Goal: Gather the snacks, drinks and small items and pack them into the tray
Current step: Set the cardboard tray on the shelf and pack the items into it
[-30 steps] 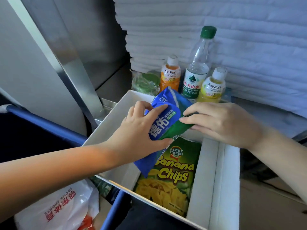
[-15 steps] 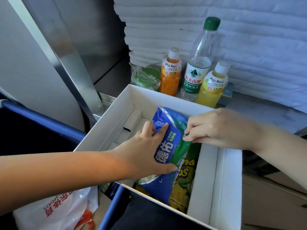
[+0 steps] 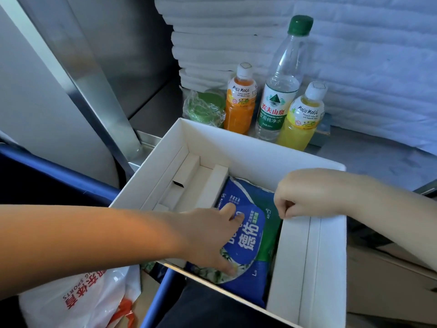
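Note:
A blue and green snack packet lies flat in the right part of the white cardboard tray. My left hand rests on the packet with fingers spread and presses it down. Just above the packet's upper right corner, my right hand hovers at the tray's right wall, fingers loosely curled and holding nothing. Behind the tray stand an orange juice bottle, a tall water bottle and a yellow juice bottle. A green item in clear wrap sits left of them. The banana chips bag is hidden.
Folded white cloth is stacked behind the bottles. A slanted metal post rises at the left. A blue rail runs below it, and a white plastic bag lies at the bottom left. The tray's left compartment holds only cardboard dividers.
The blue packet went from tilted in both hands to lying flat in the tray, covering the banana chips. My right hand let go of it and drew back to the right.

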Demonstrator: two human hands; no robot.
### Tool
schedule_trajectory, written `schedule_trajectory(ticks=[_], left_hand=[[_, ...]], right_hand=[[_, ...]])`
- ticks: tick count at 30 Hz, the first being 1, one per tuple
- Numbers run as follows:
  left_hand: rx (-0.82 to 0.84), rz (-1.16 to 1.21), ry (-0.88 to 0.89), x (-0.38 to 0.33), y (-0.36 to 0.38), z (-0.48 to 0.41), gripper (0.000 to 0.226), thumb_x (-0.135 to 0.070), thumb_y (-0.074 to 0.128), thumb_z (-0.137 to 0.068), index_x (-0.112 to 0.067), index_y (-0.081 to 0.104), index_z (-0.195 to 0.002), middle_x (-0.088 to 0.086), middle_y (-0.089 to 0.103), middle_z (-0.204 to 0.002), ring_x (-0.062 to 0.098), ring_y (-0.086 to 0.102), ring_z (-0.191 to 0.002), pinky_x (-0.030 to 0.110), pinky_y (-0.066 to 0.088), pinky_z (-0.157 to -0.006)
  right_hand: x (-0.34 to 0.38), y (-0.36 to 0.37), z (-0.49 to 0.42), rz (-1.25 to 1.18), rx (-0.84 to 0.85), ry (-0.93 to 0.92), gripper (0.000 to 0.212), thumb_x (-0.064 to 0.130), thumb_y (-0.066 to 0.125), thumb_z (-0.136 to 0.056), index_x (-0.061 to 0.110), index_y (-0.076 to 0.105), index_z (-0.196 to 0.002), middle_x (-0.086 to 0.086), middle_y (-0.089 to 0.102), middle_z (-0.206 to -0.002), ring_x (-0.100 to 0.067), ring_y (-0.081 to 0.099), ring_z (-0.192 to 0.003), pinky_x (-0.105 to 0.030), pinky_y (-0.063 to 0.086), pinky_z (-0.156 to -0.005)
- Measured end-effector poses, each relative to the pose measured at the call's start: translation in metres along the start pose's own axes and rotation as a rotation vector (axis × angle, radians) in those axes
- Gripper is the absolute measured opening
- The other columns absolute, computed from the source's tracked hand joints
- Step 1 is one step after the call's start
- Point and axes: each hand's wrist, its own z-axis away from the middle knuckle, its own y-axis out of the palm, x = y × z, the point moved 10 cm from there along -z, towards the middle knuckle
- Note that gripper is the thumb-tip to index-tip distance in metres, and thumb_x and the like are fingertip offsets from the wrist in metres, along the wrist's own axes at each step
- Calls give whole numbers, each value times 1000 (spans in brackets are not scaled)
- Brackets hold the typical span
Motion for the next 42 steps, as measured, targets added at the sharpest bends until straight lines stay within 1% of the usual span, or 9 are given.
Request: schedule_trajectory(ticks=[2,4,7,10,17,26,33,37,42], left_hand=[[-71,-87,39,-1,-9,-4,107,-73,54,-75,-17,3,-150,0,16,-141,16,30,-112,29,35,-92],[-105,-143,77,-1,-15,-9,113,-76,56,-70,-19,2,-150,0,2,-151,23,10,-133,34,17,-111],[27,-141,82,7,-4,-21,124,-77,57,-69,-18,-19,-147,5,-25,-154,22,-21,-141,32,-14,-108],[94,-126,69,14,3,-29,128,-79,57,-68,-15,-22,-146,7,-25,-154,23,-21,-142,32,-16,-108],[144,-91,87,9,10,-29,130,-75,61,-67,-14,-23,-145,8,-27,-153,24,-20,-142,32,-13,-110],[142,-64,88,10,12,-31,130,-74,61,-69,-15,-28,-143,6,-34,-150,22,-27,-139,29,-18,-103],[146,-57,75,9,14,-31,129,-73,62,-69,-17,-27,-144,5,-34,-150,22,-28,-138,30,-17,-106],[125,-88,81,11,9,-29,128,-73,62,-69,-17,-25,-145,4,-32,-151,22,-26,-140,36,-13,-113],[-184,-139,157,9,-49,-10,97,-71,45,-82,-24,-5,-150,-4,-13,-157,11,-14,-142,31,-11,-109]], right_hand=[[-6,-2,0,-75,6,51,10,28,59,-86,31,66,-92,22,60,-81,8,52,-73,-10,35,-59],[-4,-2,-3,-122,32,58,25,36,60,-88,38,60,-113,26,55,-97,9,50,-84,-14,38,-72],[-2,12,-6,-67,162,96,45,41,55,-92,36,46,-136,17,47,-135,-4,46,-117,-23,39,-96],[1,28,-5,-40,288,123,52,44,50,-93,35,35,-143,10,38,-147,-13,41,-129,-32,38,-105],[10,43,-6,98,423,89,52,45,41,-97,31,31,-146,0,34,-150,-22,46,-120,-26,38,-85],[5,42,-8,2,394,118,48,45,37,-99,32,34,-145,5,27,-154,-19,39,-130,-30,36,-102],[8,52,-9,75,443,97,47,43,35,-99,27,37,-143,-2,35,-149,-20,47,-119,-27,37,-83],[8,27,-7,-38,288,101,42,41,39,-99,30,46,-138,6,47,-141,-13,48,-121,-29,42,-97],[-1,-51,15,-91,-304,130,29,39,42,-94,39,60,-117,17,61,-112,-3,56,-97,-31,49,-82]])
